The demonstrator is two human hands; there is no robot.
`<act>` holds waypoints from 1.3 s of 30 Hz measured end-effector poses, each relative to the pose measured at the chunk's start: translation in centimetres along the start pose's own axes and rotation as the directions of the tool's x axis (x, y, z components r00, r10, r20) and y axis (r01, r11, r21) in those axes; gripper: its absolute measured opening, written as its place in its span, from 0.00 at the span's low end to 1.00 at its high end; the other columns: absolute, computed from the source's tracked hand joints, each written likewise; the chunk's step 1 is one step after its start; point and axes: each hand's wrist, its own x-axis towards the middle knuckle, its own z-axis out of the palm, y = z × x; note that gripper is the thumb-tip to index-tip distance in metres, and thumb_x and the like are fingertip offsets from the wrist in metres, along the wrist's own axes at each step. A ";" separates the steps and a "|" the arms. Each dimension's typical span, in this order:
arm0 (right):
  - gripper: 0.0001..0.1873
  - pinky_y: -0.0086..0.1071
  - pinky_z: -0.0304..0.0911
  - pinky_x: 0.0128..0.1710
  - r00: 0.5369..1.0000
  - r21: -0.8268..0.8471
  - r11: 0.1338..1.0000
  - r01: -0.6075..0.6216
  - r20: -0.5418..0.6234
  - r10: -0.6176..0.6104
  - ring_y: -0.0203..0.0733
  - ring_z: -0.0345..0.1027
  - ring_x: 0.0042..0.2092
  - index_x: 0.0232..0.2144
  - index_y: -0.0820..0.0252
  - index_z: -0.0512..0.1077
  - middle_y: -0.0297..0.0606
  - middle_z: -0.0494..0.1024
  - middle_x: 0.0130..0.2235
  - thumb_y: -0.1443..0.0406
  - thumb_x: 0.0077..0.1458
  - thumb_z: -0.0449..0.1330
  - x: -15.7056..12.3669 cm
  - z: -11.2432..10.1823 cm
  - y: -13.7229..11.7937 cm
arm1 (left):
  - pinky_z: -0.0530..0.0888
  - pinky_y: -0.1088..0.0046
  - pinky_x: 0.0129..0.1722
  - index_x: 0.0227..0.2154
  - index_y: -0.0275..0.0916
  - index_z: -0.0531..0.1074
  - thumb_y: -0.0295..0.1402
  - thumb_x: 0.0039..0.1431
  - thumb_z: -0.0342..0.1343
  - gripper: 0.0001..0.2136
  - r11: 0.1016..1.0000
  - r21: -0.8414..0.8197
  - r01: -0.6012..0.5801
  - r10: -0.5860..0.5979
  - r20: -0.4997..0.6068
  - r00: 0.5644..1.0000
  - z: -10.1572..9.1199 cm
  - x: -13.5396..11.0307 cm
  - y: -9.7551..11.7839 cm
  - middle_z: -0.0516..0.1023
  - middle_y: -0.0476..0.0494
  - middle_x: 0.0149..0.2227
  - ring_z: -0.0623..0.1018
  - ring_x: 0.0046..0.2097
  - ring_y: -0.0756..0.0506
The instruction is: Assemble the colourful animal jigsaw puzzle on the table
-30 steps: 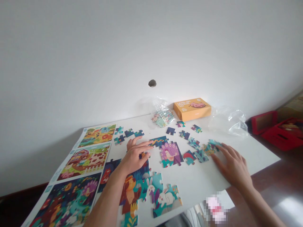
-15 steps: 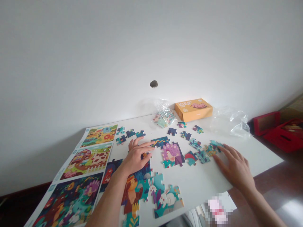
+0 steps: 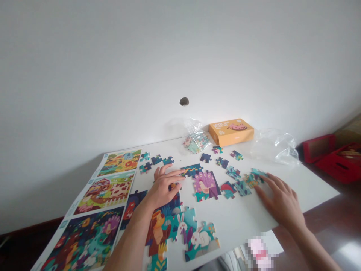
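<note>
My left hand [image 3: 166, 185] rests over the joined puzzle pieces with a bear and rabbits [image 3: 158, 226], its fingers apart. Its fingertips reach the left edge of the joined dark strip of puzzle pieces [image 3: 190, 170] above the purple peacock pieces [image 3: 205, 184]. My right hand [image 3: 279, 197] lies on the right of the table, fingers spread, fingertips at some teal and yellow puzzle pieces [image 3: 254, 177]. Whether it presses on them I cannot tell. Between the hands lie a teal leaf piece [image 3: 242, 188] and a piece with a red arc [image 3: 228, 190].
A picture sheet [image 3: 105, 188] with three scenes lies at the left of the white table [image 3: 237, 226]. Loose dark pieces [image 3: 205, 157] lie farther back. At the wall are a bag of pieces [image 3: 196, 141], an orange puzzle box [image 3: 231, 131] and a clear plastic bag [image 3: 275, 146].
Both hands keep their places on the table and the pieces lie as before. Only the view has shifted very slightly.
</note>
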 end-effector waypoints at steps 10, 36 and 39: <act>0.30 0.57 0.61 0.56 0.999 0.053 0.998 -0.039 -0.027 0.041 0.61 0.63 0.61 0.61 0.49 0.66 0.45 0.68 0.63 0.46 0.62 0.49 -0.1 0.3 0.5 | 0.66 0.52 0.60 0.40 0.48 0.81 0.34 0.63 0.54 0.10 0.979 0.084 0.186 -0.138 -0.394 0.909 0.4 0.1 -1.7 0.83 0.50 0.47 0.75 0.55 0.38; 0.23 0.33 0.63 0.38 0.899 0.540 0.724 0.430 -0.333 -0.285 0.41 0.66 0.35 0.46 0.60 0.74 0.38 0.69 0.32 0.74 0.55 0.45 15.1 3.8 -12.5 | 0.77 0.71 0.42 0.51 0.40 0.73 0.23 0.61 0.42 0.20 0.934 -0.205 0.293 -0.353 -0.655 0.667 0.2 -0.4 -3.0 0.72 0.46 0.36 0.76 0.39 0.48; 0.23 0.34 0.64 0.38 0.899 0.562 0.716 0.414 -0.377 -0.224 0.41 0.66 0.35 0.46 0.59 0.74 0.39 0.69 0.34 0.74 0.56 0.45 15.1 3.2 -12.7 | 0.76 0.74 0.37 0.50 0.40 0.74 0.24 0.62 0.43 0.19 0.926 -0.227 0.301 -0.374 -0.655 0.657 0.3 -0.4 -2.9 0.73 0.46 0.35 0.75 0.35 0.50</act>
